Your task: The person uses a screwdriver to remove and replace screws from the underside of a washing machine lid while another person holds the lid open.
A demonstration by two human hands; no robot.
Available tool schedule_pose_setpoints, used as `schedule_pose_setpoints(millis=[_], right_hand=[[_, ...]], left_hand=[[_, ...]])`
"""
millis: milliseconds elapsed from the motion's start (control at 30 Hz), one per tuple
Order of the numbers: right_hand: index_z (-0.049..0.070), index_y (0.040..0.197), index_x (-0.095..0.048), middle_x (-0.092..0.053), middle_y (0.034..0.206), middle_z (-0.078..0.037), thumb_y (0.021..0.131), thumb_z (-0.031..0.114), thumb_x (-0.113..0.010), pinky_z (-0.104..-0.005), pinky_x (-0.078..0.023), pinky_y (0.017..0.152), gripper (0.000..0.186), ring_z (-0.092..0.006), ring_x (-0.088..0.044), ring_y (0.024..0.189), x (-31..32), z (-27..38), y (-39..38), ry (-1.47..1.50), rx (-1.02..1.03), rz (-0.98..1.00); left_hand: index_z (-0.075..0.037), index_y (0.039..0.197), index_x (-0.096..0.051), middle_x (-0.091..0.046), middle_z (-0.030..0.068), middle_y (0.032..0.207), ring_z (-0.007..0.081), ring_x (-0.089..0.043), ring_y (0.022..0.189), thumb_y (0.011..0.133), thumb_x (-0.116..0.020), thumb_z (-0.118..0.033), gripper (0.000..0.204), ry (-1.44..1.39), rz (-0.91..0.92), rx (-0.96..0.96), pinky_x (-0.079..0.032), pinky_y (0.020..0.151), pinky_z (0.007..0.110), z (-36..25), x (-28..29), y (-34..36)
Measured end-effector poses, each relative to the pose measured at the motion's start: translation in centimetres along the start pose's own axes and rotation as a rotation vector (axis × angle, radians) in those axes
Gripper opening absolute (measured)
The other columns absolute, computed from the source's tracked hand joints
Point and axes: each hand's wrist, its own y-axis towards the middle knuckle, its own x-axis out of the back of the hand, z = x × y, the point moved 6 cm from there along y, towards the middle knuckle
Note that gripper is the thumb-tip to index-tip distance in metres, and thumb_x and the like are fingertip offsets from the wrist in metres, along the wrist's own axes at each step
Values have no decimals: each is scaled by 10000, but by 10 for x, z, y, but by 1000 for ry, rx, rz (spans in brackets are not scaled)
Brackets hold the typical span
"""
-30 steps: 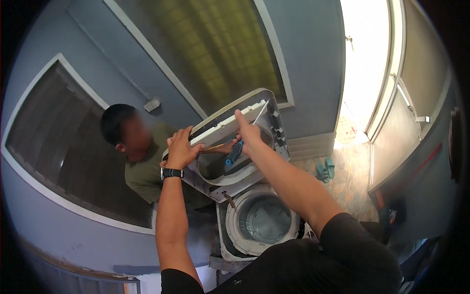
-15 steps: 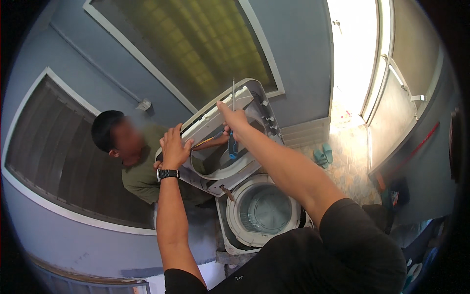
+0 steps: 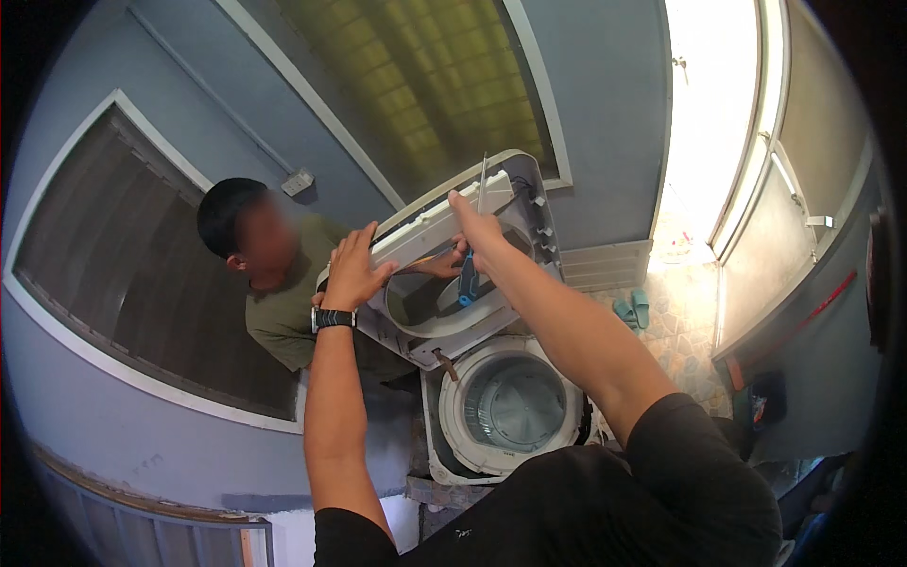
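Note:
The raised top cover [image 3: 416,352] of a top-loading washing machine stands tilted above the machine's open tub [image 3: 522,402]. My left hand [image 3: 354,272], with a black watch at the wrist, is closed over the cover's left end, beside a long white strip [image 3: 416,241]. A screwdriver [image 3: 468,283] with a blue and black handle is gripped in my right hand [image 3: 477,230]. Its shaft points up past the strip, and the handle hangs over the cover's round opening. A few thin wires [image 3: 425,258] run near the strip; where they end is hidden.
A person in an olive shirt [image 3: 283,321] is at the left behind the cover, one hand [image 3: 439,265] reaching into its opening. A window [image 3: 416,85] is behind. Green slippers [image 3: 631,310] lie on the tiled floor near the bright doorway. A brown piece [image 3: 444,364] hangs from the cover.
The whole view has shifted, so most things sit slightly farther right. Both my hands keep their holds on the cover and screwdriver; the screwdriver leans a little more to the right.

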Motion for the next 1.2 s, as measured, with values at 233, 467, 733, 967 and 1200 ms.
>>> schedule_pose_setpoints(millis=[233, 467, 733, 967, 1200], right_hand=[[-70, 1136, -604, -585, 820, -140, 879, 628, -762, -361, -488, 463, 760, -155, -504, 534, -1, 8, 10, -144, 18, -2], [-122, 1256, -372, -606, 754, -156, 868, 628, -780, -383, -516, 454, 938, -191, -562, 522, 4, 12, 17, -139, 36, 37], [-108, 1295, -332, -619, 761, -176, 898, 654, -720, -391, -508, 453, 943, -204, -542, 504, 5, 11, 18, -131, 39, 42], [-68, 1318, -359, -625, 804, -182, 918, 586, -729, -384, -495, 437, 851, -183, -516, 491, 2, 13, 1, -154, 56, 9], [-23, 1308, -397, -649, 863, -198, 951, 511, -715, -369, -498, 434, 717, -160, -504, 472, 0, 14, -9, -96, 37, 16]], left_hand=[[-70, 1487, -503, -610, 170, 1331, 383, -572, 1247, 847, -819, -309, 753, 83, -70, -1, -425, 1056, 492, -6, -5, 2], [-76, 1438, -563, -635, 142, 1290, 376, -585, 1221, 852, -809, -393, 711, 78, -173, 36, -429, 1009, 497, -13, -5, -2], [-80, 1422, -572, -626, 130, 1287, 354, -582, 1204, 838, -814, -470, 743, 183, -194, 88, -431, 972, 490, -20, -6, -1], [-73, 1426, -554, -616, 121, 1301, 337, -571, 1217, 784, -849, -486, 818, 227, -147, 127, -415, 973, 491, -30, -6, -2], [-102, 1450, -531, -617, 107, 1329, 334, -569, 1244, 696, -914, -474, 924, 220, -99, 153, -421, 983, 496, -32, -4, 0]])
